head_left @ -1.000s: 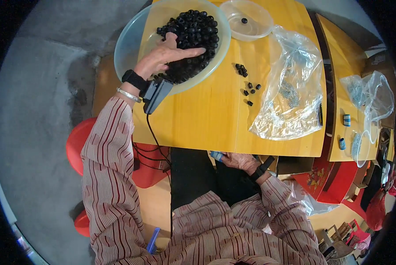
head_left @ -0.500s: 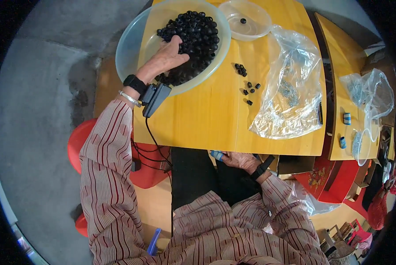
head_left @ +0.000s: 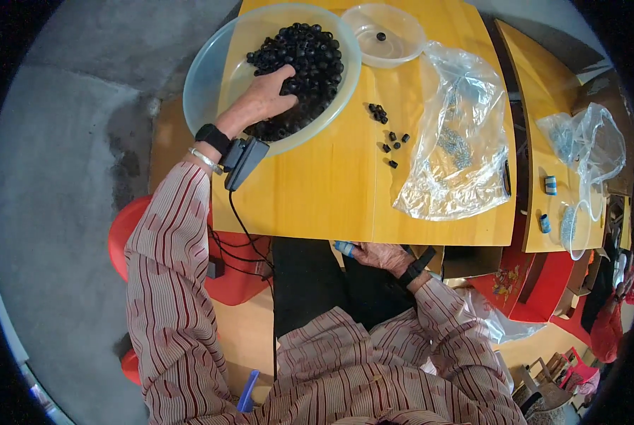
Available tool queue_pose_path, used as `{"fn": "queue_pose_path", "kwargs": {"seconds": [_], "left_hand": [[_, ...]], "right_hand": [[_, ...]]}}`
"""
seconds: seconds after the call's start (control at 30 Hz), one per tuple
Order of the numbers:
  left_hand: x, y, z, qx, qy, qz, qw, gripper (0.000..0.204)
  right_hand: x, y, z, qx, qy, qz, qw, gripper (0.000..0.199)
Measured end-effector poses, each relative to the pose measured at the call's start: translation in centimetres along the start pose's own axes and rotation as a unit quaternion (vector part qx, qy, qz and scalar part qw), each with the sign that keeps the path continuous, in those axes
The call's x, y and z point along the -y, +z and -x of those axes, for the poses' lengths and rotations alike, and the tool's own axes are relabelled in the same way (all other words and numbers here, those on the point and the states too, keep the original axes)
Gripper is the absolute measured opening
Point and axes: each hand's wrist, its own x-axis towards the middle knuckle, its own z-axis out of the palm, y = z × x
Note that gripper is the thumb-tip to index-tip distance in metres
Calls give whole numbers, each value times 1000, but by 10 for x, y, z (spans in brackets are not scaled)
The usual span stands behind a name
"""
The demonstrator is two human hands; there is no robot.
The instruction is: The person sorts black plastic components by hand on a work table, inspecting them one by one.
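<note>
My left hand reaches into a wide translucent bowl, its thumb and a finger spread apart at the heap of small black ring-like plastic pieces. The other fingers are hidden below the hand or among the pieces. My right hand lies over my dark-trousered lap at the table's front edge, fingers stretched to the left. A blue band or wrapping shows at its fingertip; I cannot tell whether it is worn or held. A small black device with a cable is strapped at my left wrist.
On the yellow table lie several loose black pieces and a clear plastic bag with small metallic bits. A smaller clear bowl holds one black piece. Red stool at left; second table at right. A cable hangs from the wrist device.
My left hand has shifted slightly to the right and down the heap, its thumb and finger still apart. The right hand stays at the lap. The whole view has shifted a little.
</note>
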Motion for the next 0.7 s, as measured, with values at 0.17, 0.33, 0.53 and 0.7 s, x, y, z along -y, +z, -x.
{"fn": "queue_pose_path", "kwargs": {"seconds": [0.17, 0.33, 0.53, 0.7], "left_hand": [[-2, 3, -4, 5, -17, -25, 1000, 43], [-5, 3, -5, -7, 26, -42, 999, 38], [-5, -5, 1, 48, -109, 170, 978, 31], [-16, -13, 16, 30, -156, 375, 913, 17]], "right_hand": [[-12, 13, 2, 5, -28, 8, 1000, 38], [-6, 5, 3, -12, -26, -10, 1000, 37], [-7, 7, 1, 38, -3, -6, 999, 40], [-8, 8, 1, -17, -18, -28, 999, 34]]}}
